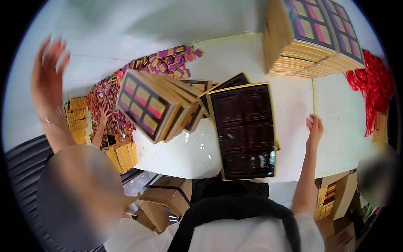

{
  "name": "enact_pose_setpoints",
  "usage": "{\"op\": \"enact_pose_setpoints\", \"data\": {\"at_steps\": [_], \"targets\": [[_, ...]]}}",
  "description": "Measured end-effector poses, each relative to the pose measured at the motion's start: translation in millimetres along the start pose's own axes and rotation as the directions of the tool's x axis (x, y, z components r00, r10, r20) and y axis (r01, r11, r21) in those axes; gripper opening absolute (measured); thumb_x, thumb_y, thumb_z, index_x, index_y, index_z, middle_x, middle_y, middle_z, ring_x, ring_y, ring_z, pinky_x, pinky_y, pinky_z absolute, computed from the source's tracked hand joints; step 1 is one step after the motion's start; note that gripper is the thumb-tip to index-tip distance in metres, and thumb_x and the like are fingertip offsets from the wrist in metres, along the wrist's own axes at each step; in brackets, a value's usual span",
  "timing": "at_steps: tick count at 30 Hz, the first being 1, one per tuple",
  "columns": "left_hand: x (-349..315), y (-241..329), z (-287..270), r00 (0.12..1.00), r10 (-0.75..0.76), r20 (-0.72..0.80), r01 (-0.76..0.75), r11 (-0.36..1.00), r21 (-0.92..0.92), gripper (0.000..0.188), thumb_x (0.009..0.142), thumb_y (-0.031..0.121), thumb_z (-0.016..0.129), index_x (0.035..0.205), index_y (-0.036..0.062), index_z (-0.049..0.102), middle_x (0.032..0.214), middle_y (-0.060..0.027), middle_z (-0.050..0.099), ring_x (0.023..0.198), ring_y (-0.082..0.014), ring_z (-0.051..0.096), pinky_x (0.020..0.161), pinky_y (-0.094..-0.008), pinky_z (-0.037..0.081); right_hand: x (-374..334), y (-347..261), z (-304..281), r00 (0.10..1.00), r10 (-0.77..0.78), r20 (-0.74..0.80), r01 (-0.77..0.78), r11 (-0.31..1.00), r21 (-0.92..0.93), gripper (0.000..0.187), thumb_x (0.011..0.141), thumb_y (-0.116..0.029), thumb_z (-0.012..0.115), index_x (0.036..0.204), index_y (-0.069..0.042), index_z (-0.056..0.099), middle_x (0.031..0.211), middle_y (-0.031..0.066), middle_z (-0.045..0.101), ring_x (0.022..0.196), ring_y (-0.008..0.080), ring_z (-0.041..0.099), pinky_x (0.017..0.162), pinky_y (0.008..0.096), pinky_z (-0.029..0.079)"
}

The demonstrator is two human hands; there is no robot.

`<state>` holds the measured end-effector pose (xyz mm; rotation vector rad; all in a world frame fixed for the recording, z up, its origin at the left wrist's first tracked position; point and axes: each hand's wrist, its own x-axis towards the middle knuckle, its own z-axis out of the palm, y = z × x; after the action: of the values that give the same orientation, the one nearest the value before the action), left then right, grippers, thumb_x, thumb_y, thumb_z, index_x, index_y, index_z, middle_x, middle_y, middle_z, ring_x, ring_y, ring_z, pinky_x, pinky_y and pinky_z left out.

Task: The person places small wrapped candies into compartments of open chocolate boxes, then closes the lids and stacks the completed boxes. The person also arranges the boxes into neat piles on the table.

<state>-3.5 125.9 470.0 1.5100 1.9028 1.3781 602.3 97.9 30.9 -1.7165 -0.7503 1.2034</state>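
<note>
My left hand [48,80] is raised high at the far left, its fingers spread and nothing in them; part of that arm is hidden by a grey blurred disc. My right hand [315,126] hovers over the white table at the right, fingers loosely bent, with no object visible in it. Between my hands lies a dark brown tray [243,130] with six rectangular recesses and a gold edge, on top of another box. Left of it leans a fanned stack of shallow boxes [145,105] with six windows showing pink, yellow and purple contents. Neither hand touches them.
Many small purple and gold pieces [163,61] are heaped along the back left. Another person's hand [103,114] reaches over the heap. A tall box stack [310,50] stands back right, beside red ribbons [369,84]. Cardboard boxes [168,195] sit below the table edge.
</note>
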Motion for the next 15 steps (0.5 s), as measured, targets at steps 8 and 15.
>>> {"op": "enact_pose_setpoints", "data": {"at_steps": [8,15], "targets": [[-272.9,-253.5,109.1,0.642,-0.568,0.515,0.537,-0.146,-0.831,0.048,0.098,0.044,0.046,0.131,0.0108,0.052,0.135,-0.0075,0.054,0.124,-0.0246,0.051,0.103,-0.0468,0.044,-62.0,-49.6,30.4,0.886,0.065,0.458,-0.052,0.998,-0.042,0.042,0.1,-0.037,0.046,0.121,-0.003,0.058,0.116,0.0084,0.064,0.109,0.0183,0.058,0.089,0.0349,0.047],[-264.7,-316.4,225.7,0.755,-0.606,0.25,0.072,-0.303,-0.95,0.054,0.098,0.045,0.044,0.136,0.0069,0.044,0.133,-0.0121,0.054,0.12,-0.0303,0.053,0.1,-0.0472,0.047,-21.8,-36.1,52.7,0.834,0.302,0.461,-0.215,0.949,-0.232,0.048,0.099,-0.043,0.046,0.125,-0.004,0.056,0.123,0.0091,0.06,0.115,0.0199,0.054,0.094,0.0392,0.043]]}}
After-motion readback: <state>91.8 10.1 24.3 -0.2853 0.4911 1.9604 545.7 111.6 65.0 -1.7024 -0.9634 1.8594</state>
